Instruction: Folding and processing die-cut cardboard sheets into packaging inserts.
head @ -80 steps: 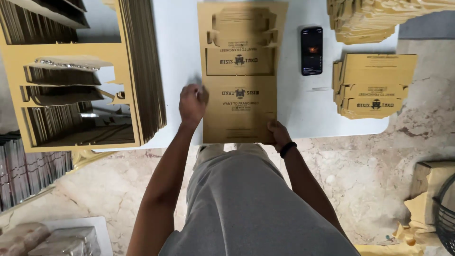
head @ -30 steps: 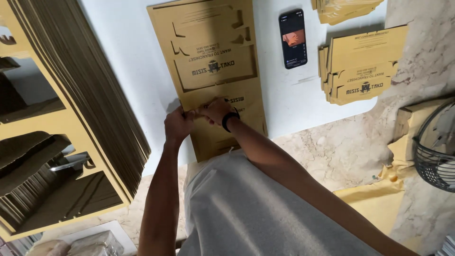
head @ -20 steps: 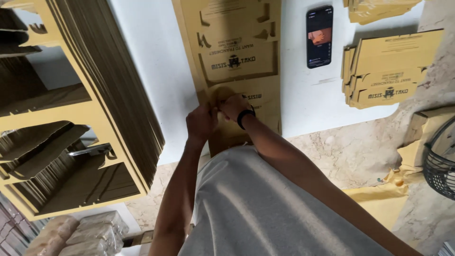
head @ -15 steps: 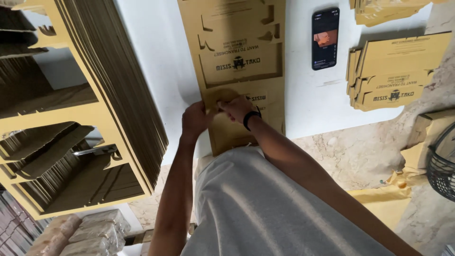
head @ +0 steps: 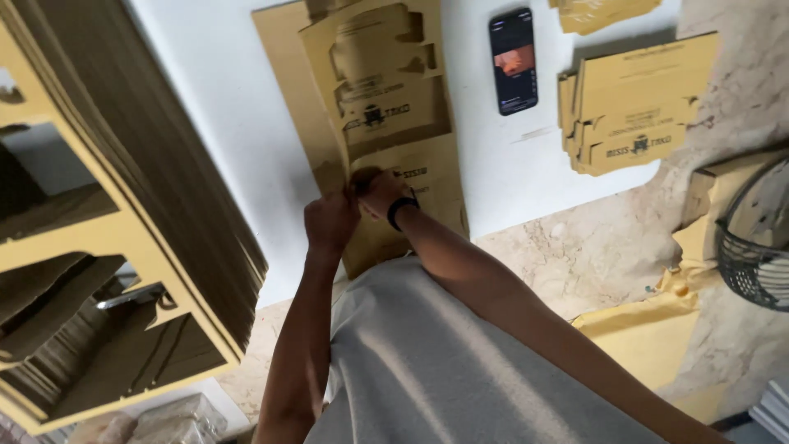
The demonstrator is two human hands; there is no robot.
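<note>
Head view: both hands meet at the near left edge of a flat die-cut cardboard box blank [head: 386, 123] lying on a white table [head: 230, 123].
Left hand [head: 330, 222]: fingers curled shut, pinching the blank's left edge, just beside the other hand.
Right hand [head: 380, 191]: fingers closed over the same edge, a dark wristband [head: 400, 210] on the wrist.
Box blank: flat at about 12 o'clock from the hands, its near end hanging over the table edge.
Phone [head: 514, 60]: screen up, at 1 o'clock, just right of the blank.
Folded boxes [head: 637, 103]: a small stack at 2 o'clock, well apart from the hands.
Cardboard stacks [head: 123, 205]: tall piles at 9 o'clock.
Wire basket [head: 756, 238]: at 3 o'clock, on the marble floor.
</note>
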